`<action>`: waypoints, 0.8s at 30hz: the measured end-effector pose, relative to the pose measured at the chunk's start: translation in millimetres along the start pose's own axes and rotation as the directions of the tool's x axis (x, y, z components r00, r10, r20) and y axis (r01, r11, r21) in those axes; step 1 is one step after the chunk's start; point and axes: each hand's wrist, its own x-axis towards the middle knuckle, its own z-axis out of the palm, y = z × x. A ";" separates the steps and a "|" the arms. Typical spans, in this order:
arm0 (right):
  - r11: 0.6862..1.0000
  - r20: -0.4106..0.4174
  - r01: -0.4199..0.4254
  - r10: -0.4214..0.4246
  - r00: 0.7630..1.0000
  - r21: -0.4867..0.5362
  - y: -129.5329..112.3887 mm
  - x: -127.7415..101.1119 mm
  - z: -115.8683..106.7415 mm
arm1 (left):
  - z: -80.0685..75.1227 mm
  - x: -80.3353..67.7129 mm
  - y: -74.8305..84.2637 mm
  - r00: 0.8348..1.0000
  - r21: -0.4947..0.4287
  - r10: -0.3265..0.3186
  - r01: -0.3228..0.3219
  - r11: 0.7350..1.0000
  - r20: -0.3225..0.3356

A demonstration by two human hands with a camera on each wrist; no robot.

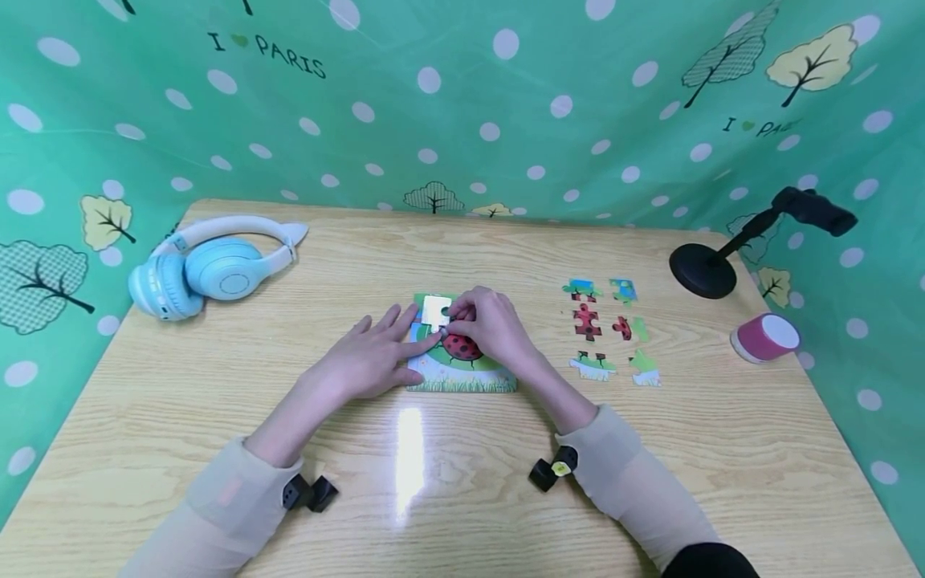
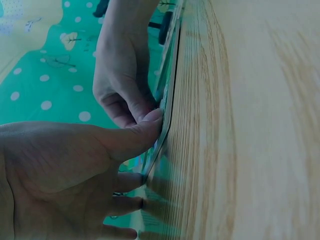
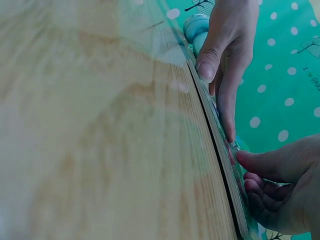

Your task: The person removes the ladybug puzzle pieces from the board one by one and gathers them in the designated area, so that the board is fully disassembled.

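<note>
A ladybug jigsaw puzzle (image 1: 462,377) lies in front of me, with a white bare patch (image 1: 435,310) at its upper left. My left hand (image 1: 372,353) is spread over the puzzle's left side. Its index fingertip presses by the lower edge of the bare patch, and the thumb rests at the puzzle's lower left edge. With curled fingers, my right hand (image 1: 495,325) pinches a puzzle piece at the right side of that patch; the fingers hide most of the piece. In the right wrist view the right thumb (image 3: 260,162) meets the puzzle close to the left index fingertip.
Several loose puzzle pieces (image 1: 587,321) lie in two columns on the wooden table (image 1: 462,498) to the right. Blue headphones (image 1: 224,269) lie at the back left. A black stand (image 1: 704,271) and a pink cup-like item (image 1: 766,337) stand at the right.
</note>
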 end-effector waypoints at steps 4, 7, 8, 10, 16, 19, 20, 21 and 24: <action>1.000 0.000 0.000 0.000 1.000 -0.008 -1.3 -0.2 -0.2 | 0.0 0.5 -0.3 1.000 0.005 0.007 -0.007 1.000 -0.006; 1.000 -0.006 0.000 0.000 1.000 -0.024 -1.9 0.0 0.1 | -0.4 0.4 -0.3 1.000 0.005 0.009 -0.009 1.000 -0.008; 1.000 -0.008 0.000 0.000 1.000 -0.030 -2.0 0.2 0.2 | -0.5 0.3 -0.4 1.000 0.005 0.009 -0.009 1.000 -0.008; 0.999 -0.012 0.002 -0.003 1.000 -0.040 -2.0 0.6 0.4 | -0.3 0.2 -0.5 1.000 0.005 0.010 -0.010 1.000 -0.011; 0.999 -0.014 0.010 -0.010 1.000 -0.047 -1.9 0.7 0.1 | -0.7 0.2 -0.5 1.000 0.006 0.010 -0.010 1.000 -0.007; 0.999 -0.016 0.011 -0.011 1.000 -0.048 -1.7 0.5 -0.1 | -0.9 0.2 -0.5 1.000 0.006 0.009 -0.009 1.000 -0.007; 0.999 -0.018 0.010 -0.011 1.000 -0.048 -1.6 0.5 -0.1 | -0.5 0.3 -0.5 1.000 0.006 0.009 -0.009 1.000 -0.007; 0.999 -0.020 0.010 -0.011 1.000 -0.048 -1.5 0.4 0.0 | -0.2 0.3 -0.4 1.000 0.005 0.008 -0.008 1.000 -0.007; 0.999 -0.026 0.012 -0.013 1.000 -0.052 -1.5 0.2 0.3 | 0.1 0.3 -0.4 1.000 0.002 0.005 -0.005 1.000 -0.002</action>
